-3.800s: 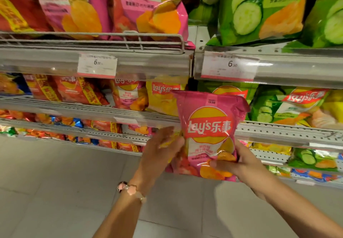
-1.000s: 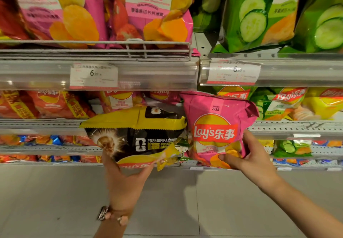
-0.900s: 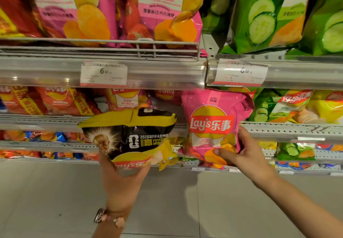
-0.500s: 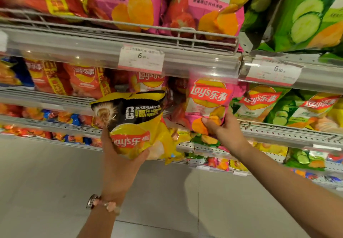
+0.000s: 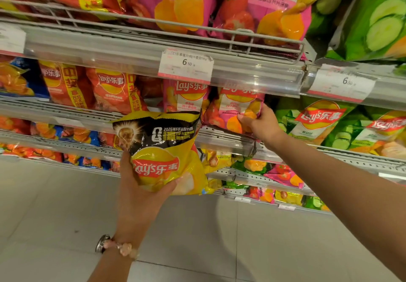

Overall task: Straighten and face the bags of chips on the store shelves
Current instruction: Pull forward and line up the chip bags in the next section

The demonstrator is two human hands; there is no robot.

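1. The right hand (image 5: 260, 123) reaches up to the middle shelf (image 5: 224, 141) and pinches the pink bag (image 5: 236, 110) at its lower right corner, thumb on the front and fingers curled behind it. The bag stands at the front edge of this shelf, just right of another pink bag (image 5: 186, 97) and just left of the green bags (image 5: 316, 119).

2. The left hand (image 5: 140, 185) holds the yellow bag (image 5: 162, 152) from below, in the air in front of the shelf, thumb up along the left edge and fingers curled round the lower right. This bag is below and left of the pink bag, and it is not on any shelf.

3. The pink bag lies directly under the right hand's grip, so this hand is the nearer one for the coming move. It probably needs only a small push back and a turn.

4. The long axis of the pink bag is about upright, perhaps a little leaned. Its front points out to the aisle. The top part is hidden behind the price rail (image 5: 241, 70), so how straight it stands there cannot be told.

5. The yellow bag also has its long axis nearly upright, with the top tilted slightly to the right. Its front faces the person, and the logo reads the right way up.

6. As a judgement, the pink bag is nearly faced, and the yellow bag has yet to find its own row.
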